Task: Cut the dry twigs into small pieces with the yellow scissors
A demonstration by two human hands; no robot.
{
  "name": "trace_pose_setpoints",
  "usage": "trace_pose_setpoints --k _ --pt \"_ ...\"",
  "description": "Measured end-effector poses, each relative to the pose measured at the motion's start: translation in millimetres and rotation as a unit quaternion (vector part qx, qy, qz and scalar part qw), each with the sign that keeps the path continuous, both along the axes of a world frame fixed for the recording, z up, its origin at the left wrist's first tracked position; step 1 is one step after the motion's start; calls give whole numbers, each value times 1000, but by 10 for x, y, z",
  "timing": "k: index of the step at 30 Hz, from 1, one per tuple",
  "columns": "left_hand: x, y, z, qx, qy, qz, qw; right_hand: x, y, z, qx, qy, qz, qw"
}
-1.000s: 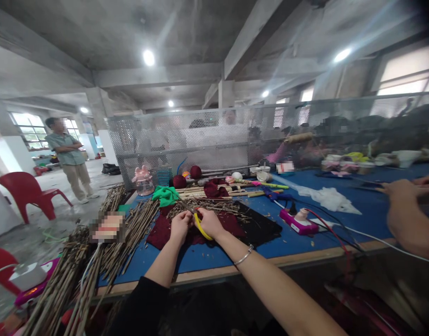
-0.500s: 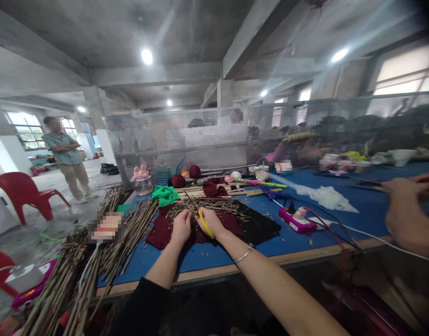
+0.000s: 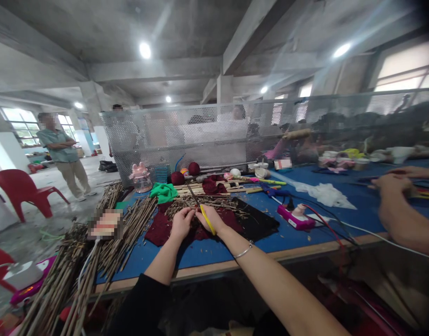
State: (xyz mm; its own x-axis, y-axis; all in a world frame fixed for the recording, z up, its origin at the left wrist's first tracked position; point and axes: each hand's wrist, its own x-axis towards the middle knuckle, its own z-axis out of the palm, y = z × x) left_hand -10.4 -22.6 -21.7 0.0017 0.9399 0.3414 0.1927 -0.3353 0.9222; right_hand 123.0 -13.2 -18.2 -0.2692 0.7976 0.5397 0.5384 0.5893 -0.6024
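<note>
My right hand (image 3: 214, 218) is closed on a pair of scissors (image 3: 208, 221) with a yellow handle, its dark blades pointing up and away over the table. Beside it, my left hand (image 3: 181, 225) is closed in a pinch, fingertips close to those of the right. What the left fingers grip is too small to make out. Just beyond both hands lies a heap of short cut twigs (image 3: 228, 204) on a dark red cloth (image 3: 158, 232). A black cloth (image 3: 258, 224) lies to the right of it.
Long dry stalks (image 3: 130, 233) are piled at left. Behind the heap are a green cloth (image 3: 163, 192), dark red balls (image 3: 194, 168) and sticks. A purple power strip (image 3: 295, 218) with cables sits right. A co-worker's hands (image 3: 392, 186) are at far right; a mesh screen (image 3: 207, 135) stands behind.
The view has shifted slightly. My hands stay together over the cloth, and the scissors' blades look slightly more raised. The co-worker's hands at right have shifted a little left.
</note>
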Motion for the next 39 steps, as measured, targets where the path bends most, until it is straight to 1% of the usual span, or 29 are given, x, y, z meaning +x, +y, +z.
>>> trace_pose_setpoints --k 2,4,6,9,12,14,15,18,20,22,24,26,29,31,33,39 --pt "-9 -16 14 25 47 35 998 6 5 -14 3 -2 3 1000" --pt "-18 -32 24 65 90 56 992 9 9 -23 5 -1 1 1000" --pt "-22 -48 32 95 123 64 986 11 13 -25 8 3 0 1000" --pt "-26 -64 37 99 135 66 984 13 25 -19 11 17 -8 1000" --pt "-30 -51 28 85 100 87 988 16 49 -14 10 43 -23 999" --pt "-26 -28 9 54 53 88 993 14 62 -17 4 58 -24 998" --pt "-20 -15 -3 32 26 77 996 9 66 -20 -1 61 -18 998" --pt "1 16 -36 -22 -49 15 998 -13 56 -27 -10 60 7 998" --pt "8 26 -47 -35 -90 -17 995 -28 38 -26 -12 54 17 998" --pt "6 32 -46 -43 -130 -30 990 -35 17 -18 -13 46 19 999" --pt "-2 39 -38 -55 -166 -31 984 -28 1 -5 -15 28 -3 999" --pt "-12 49 -30 -63 -190 -23 980 -11 -8 10 -23 -16 -59 998" --pt "-19 62 -27 -64 -196 -11 978 17 -5 28 -35 -97 -150 983" --pt "-16 66 -31 -61 -191 -9 980 29 7 29 -34 -120 -174 977" --pt "-11 65 -37 -61 -184 -10 981 32 21 19 -30 -129 -177 975" --pt "-12 64 -45 -69 -161 3 984 15 9 -16 -27 -139 -144 979"
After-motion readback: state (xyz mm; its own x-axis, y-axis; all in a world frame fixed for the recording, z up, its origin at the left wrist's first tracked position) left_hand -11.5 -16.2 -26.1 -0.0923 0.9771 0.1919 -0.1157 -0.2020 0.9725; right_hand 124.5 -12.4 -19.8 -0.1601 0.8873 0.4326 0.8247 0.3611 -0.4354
